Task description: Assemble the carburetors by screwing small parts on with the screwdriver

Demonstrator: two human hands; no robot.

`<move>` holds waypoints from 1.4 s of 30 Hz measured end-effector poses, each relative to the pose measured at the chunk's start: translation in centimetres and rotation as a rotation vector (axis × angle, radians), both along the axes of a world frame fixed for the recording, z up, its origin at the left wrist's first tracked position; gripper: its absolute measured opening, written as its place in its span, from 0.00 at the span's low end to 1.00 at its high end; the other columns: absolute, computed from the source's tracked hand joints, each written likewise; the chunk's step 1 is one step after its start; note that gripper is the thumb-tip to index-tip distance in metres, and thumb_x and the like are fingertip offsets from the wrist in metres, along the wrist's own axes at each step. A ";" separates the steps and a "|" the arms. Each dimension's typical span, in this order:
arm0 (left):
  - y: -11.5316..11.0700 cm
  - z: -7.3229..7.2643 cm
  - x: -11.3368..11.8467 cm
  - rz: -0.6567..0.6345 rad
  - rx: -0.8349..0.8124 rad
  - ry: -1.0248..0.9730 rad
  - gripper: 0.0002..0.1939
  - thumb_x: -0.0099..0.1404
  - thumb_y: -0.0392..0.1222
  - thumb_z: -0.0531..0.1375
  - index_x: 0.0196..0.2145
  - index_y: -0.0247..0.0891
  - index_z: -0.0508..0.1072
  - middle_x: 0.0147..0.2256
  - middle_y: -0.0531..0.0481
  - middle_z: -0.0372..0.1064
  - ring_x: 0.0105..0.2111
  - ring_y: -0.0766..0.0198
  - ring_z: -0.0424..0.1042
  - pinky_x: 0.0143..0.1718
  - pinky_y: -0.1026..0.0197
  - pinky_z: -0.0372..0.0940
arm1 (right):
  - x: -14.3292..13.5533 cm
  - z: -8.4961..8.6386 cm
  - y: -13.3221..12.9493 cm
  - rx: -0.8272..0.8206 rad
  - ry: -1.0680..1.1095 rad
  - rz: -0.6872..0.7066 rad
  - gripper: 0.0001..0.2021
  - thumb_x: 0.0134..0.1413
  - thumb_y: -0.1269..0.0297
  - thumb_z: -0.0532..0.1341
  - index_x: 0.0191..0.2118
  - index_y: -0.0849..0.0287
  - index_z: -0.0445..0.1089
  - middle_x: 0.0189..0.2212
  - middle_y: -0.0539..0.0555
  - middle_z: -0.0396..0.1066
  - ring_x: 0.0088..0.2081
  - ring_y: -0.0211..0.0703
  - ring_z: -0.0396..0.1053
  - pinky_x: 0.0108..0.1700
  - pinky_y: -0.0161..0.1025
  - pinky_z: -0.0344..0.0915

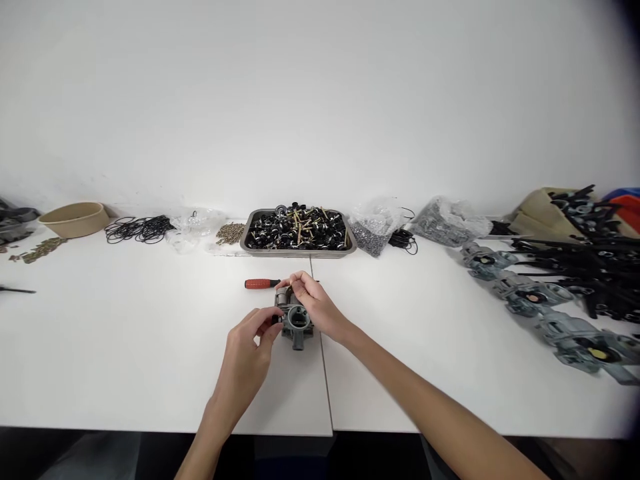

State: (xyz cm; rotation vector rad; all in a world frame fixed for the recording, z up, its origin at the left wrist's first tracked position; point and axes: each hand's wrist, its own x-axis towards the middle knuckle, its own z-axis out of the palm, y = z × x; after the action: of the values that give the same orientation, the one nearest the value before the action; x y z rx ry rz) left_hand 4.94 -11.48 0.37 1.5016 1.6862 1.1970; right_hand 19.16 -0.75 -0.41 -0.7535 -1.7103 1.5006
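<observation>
A grey metal carburetor stands on the white table in front of me, its round bore facing me. My left hand reaches it from the left, thumb and fingers closed on a small black part at its side. From the right, my right hand bends over the carburetor's top, fingertips pinched together there. Something small and brass-coloured shows at those fingertips, too little of it to name. Just behind the carburetor lies a screwdriver with a red handle, its shaft partly hidden by my right hand.
A metal tray of black caps and brass-coloured pieces stands near the wall. Beside it are small brass parts, black rings and plastic bags. A beige bowl sits left. More carburetors and black parts lie right.
</observation>
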 end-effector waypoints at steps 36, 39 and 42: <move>-1.0 1.4 -3.5 0.097 -0.087 -0.261 0.15 0.58 0.49 0.65 0.42 0.43 0.77 0.23 0.51 0.72 0.27 0.58 0.72 0.36 0.55 0.66 | -0.2 0.3 -0.4 -0.026 0.010 -0.061 0.14 0.67 0.50 0.49 0.37 0.55 0.56 0.41 0.54 0.71 0.37 0.41 0.64 0.42 0.42 0.60; -0.9 1.2 -3.4 0.077 -0.096 -0.265 0.16 0.58 0.50 0.65 0.42 0.42 0.77 0.24 0.50 0.73 0.26 0.58 0.72 0.34 0.55 0.66 | -0.2 0.2 -0.4 -0.031 0.002 -0.060 0.14 0.68 0.50 0.48 0.38 0.55 0.56 0.41 0.55 0.71 0.37 0.42 0.64 0.42 0.43 0.60; -0.7 0.9 -3.5 0.062 -0.109 -0.271 0.17 0.58 0.50 0.65 0.43 0.42 0.77 0.24 0.49 0.73 0.26 0.58 0.73 0.33 0.55 0.66 | -0.2 0.3 -0.4 -0.028 -0.007 -0.060 0.13 0.68 0.51 0.48 0.38 0.55 0.56 0.42 0.55 0.70 0.37 0.43 0.63 0.42 0.44 0.59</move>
State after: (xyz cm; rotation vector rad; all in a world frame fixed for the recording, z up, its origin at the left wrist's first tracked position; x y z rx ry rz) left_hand 1.46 -12.21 1.29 1.1721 1.5967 1.2565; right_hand 18.98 -1.17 -0.15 -0.8182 -1.6609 1.4850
